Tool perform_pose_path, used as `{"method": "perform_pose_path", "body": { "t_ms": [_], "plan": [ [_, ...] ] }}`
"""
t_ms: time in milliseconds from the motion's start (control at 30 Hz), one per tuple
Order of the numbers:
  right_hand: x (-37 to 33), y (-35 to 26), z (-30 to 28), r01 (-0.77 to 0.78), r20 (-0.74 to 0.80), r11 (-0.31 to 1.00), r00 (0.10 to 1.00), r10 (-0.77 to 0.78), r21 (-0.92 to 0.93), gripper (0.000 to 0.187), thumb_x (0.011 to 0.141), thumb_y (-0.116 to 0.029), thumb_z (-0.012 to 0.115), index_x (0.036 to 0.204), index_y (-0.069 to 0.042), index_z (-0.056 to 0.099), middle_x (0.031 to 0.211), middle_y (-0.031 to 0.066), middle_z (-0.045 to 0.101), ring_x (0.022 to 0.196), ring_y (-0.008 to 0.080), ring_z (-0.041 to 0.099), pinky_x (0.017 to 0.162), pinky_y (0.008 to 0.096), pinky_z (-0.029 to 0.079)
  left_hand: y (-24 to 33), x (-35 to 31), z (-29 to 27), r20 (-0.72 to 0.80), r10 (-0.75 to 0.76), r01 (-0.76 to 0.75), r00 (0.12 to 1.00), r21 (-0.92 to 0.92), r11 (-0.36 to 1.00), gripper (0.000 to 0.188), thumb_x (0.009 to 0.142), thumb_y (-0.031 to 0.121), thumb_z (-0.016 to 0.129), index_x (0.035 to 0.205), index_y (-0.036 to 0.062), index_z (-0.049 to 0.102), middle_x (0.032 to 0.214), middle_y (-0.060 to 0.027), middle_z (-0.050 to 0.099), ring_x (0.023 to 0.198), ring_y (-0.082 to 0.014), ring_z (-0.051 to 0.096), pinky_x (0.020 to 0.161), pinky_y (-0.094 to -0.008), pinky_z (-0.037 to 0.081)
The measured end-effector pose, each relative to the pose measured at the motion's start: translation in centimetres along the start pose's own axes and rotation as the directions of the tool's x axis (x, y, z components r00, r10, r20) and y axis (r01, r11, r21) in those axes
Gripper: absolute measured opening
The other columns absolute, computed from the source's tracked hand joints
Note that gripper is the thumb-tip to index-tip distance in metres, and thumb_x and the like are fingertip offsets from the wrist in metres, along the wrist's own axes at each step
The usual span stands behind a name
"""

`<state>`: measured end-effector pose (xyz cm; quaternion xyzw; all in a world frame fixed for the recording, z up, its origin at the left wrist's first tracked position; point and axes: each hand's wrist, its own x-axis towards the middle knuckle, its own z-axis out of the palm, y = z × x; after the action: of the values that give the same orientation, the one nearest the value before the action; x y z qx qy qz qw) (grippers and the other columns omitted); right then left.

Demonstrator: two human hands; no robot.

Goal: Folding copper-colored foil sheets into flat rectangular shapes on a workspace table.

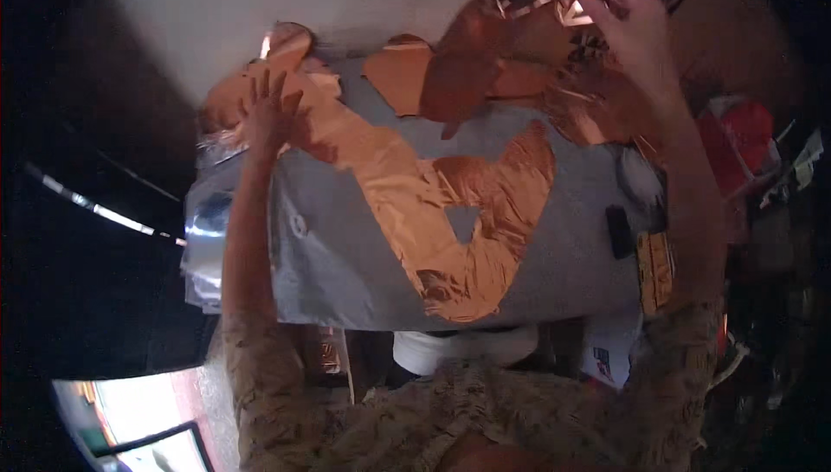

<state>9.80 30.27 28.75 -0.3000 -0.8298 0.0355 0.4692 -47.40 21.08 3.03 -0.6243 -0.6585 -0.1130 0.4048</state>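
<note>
Shiny copper-coloured foil pieces, which look like flat, uninflated foil balloons, cover much of the table. One long piece (394, 191) runs diagonally toward the front edge and bends into a loop around a small hole. My left hand (270, 115) lies flat with spread fingers on the foil at the far left. At the far right, my right hand (636, 31) pinches the edge of a raised foil balloon (472, 57). That piece hangs leftward from the fingers, partly blurred. More crumpled foil (597, 109) lies below my right hand.
The table (329, 238) has a grey cover. A small black object (619, 231) and a yellow item (655, 269) lie at its right. Clear plastic packets (208, 247) sit along the left edge. A red and white bag (740, 139) is beyond the right side.
</note>
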Motion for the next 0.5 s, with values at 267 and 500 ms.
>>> {"method": "perform_pose_path", "body": {
  "t_ms": [267, 500],
  "plan": [
    [-13.5, -5.6, -4.4, -0.126, 0.215, 0.965, 0.96, 0.177, -0.23, 0.023, 0.095, -0.012, 0.072, 0.116, -0.002, 0.069, 0.093, 0.0159, 0.071, 0.084, 0.0233, 0.071, 0.074, 0.0348, 0.054, -3.1, -3.7, 0.2, 0.228, -0.557, 0.59, 0.798, -0.109, 0.8, 0.057, 0.094, 0.046, 0.063, 0.132, 0.0038, 0.061, 0.142, -0.0247, 0.054, 0.134, -0.0457, 0.049, 0.111, -0.0561, 0.039],
    [-21.6, -2.9, -4.7, -0.292, 0.197, 0.93, 0.921, 0.336, -0.223, 0.025, 0.098, -0.02, 0.068, 0.114, -0.002, 0.07, 0.103, 0.0172, 0.071, 0.097, 0.028, 0.07, 0.084, 0.0379, 0.053, -5.8, 0.0, 3.1, 0.323, -0.684, 0.722, 0.654, 0.004, 0.692, 0.06, 0.094, 0.051, 0.061, 0.13, 0.0038, 0.063, 0.129, -0.0252, 0.064, 0.116, -0.0433, 0.064, 0.096, -0.0536, 0.052]
  ]
}}
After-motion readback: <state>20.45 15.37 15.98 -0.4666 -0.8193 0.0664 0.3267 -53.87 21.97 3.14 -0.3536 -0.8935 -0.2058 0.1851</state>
